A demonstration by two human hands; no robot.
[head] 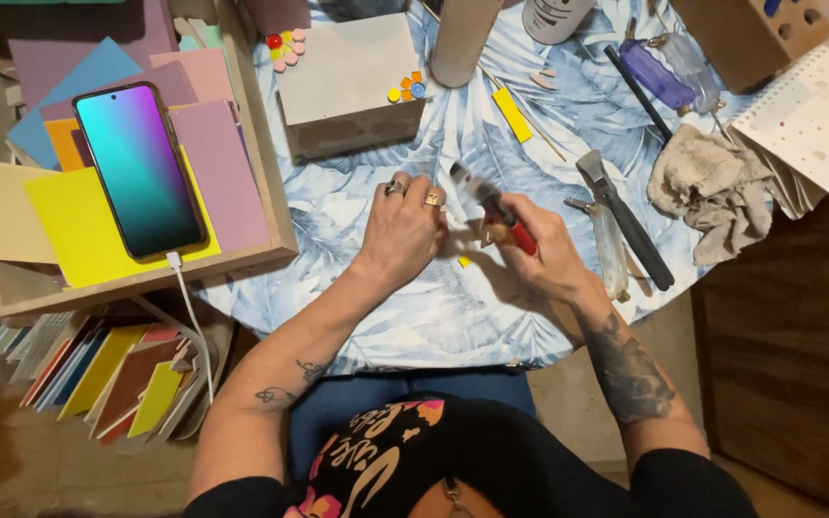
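Note:
My right hand (547, 251) grips a pair of red-handled pliers (493, 209) whose metal jaws point up and to the left. My left hand (403, 228), with rings on two fingers, rests knuckles-up on the leaf-patterned tablecloth (414, 317) just left of the pliers, its fingers curled. Whether it pinches something small is hidden. A small yellow chip (463, 261) lies on the cloth between my hands.
A phone (138, 169) lies on coloured sheets in a wooden tray (271, 173) at left, its cable hanging down. A grey box (347, 82), yellow strip (511, 114), scraper (626, 219), rag (712, 187), spiral notebook (817, 120) and tube (460, 38) surround my hands. Sheets are stacked below.

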